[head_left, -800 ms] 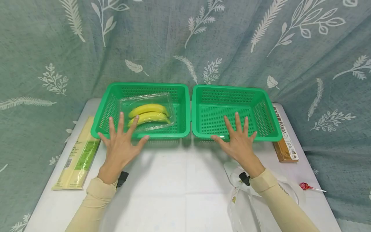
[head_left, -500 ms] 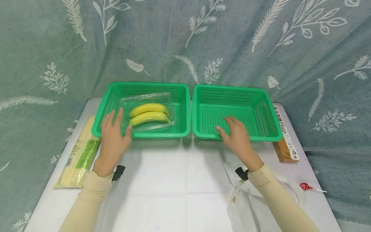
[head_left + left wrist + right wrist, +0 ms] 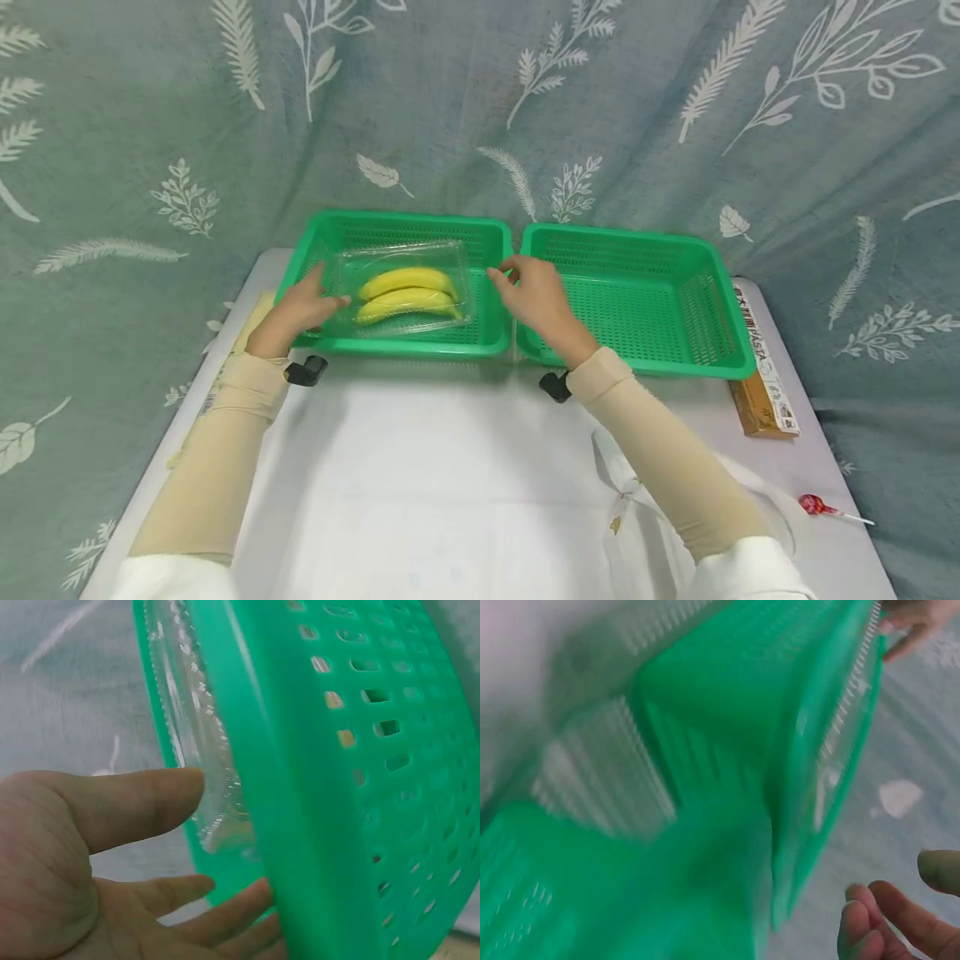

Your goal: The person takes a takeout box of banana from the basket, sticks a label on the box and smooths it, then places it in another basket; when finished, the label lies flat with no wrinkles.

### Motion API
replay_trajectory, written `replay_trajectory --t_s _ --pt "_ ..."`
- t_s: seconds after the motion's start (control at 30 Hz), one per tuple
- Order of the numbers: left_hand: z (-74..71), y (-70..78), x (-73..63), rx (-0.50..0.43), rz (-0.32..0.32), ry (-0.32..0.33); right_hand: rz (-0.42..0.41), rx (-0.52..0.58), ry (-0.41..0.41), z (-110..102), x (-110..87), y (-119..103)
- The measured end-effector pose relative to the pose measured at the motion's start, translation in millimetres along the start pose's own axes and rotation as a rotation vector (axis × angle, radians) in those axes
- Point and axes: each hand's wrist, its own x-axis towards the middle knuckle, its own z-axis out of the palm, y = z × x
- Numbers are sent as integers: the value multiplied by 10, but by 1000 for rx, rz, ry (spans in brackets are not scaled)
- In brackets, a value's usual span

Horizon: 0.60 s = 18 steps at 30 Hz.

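Two bananas (image 3: pixel 408 304) lie in a clear plastic box (image 3: pixel 463 275) inside the left green basket (image 3: pixel 420 218). My left hand (image 3: pixel 303 304) is at that basket's left end, thumb stretched toward the box's left edge. From the left wrist view, the thumb and fingers (image 3: pixel 232 911) are spread beside the rim, with the box's crimped edge just past the thumb. Over the gap between the baskets is my right hand (image 3: pixel 538 296), its fingers loosely bent near the box's right side. The right wrist view shows nothing between that thumb and the fingertips (image 3: pixel 855 930).
The right green basket (image 3: pixel 637 235) stands close beside the left one. A brown-and-white pasta box (image 3: pixel 767 392) lies to its right, with a red lollipop (image 3: pixel 813 504) nearer the front. Clear plastic (image 3: pixel 626 508) lies under my right arm. A pale packet (image 3: pixel 257 321) is partly behind my left arm.
My right hand has moved left from the right basket to the gap between the baskets. My left hand has turned inward at the basket's left end. The view has shifted slightly left.
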Motion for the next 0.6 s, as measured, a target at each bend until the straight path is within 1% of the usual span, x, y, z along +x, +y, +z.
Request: replay_trajectory --t_s 0.03,0.1,0.17,0.23,0.43,0.6 --pt "12 -9 25 -52 -8 -26 11 -1 -12 70 43 -25" --pt "31 -27 53 -144 -21 -56 25 -6 -25 199 132 -76" --pt "48 -46 73 -215 -22 -81 42 2 -26 317 216 -111" --pt "51 -80 89 -257 -9 -107 64 38 -36 416 287 -149" --pt "49 -160 119 -318 10 -165 146 176 -113 629 400 -264" --pt "62 -176 119 -347 14 -173 246 190 -205 716 437 -315"
